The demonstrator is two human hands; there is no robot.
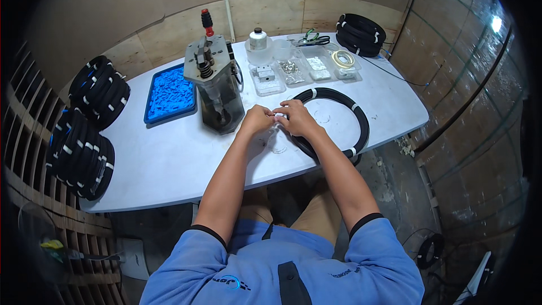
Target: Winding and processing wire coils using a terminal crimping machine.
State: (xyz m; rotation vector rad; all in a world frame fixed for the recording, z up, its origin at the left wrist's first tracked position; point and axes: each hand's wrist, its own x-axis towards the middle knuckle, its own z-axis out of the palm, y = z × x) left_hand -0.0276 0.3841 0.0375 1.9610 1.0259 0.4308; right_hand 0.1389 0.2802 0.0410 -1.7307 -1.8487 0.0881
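Over the middle of the white table, my left hand [259, 119] and my right hand [298, 118] meet fingertip to fingertip. Both are closed in a pinch on a small white piece [279, 115], mostly hidden by the fingers, so its kind does not show. Beneath and beside my right hand lies a coil of black cable [363, 120], bound with white bands at several spots. My right forearm crosses over the coil's near left side. Just left of my left hand stands a hexagonal bench machine [223, 96] with a metal top plate and a red-and-black handle.
A dark tray of blue pieces [171, 95] sits left of the machine. Behind the coil stand clear boxes of small parts [292, 72], a bottle [258, 39], tape rolls [342, 59] and pliers [312, 38]. Black coils are stacked at the back right [359, 35] and left edge [82, 152].
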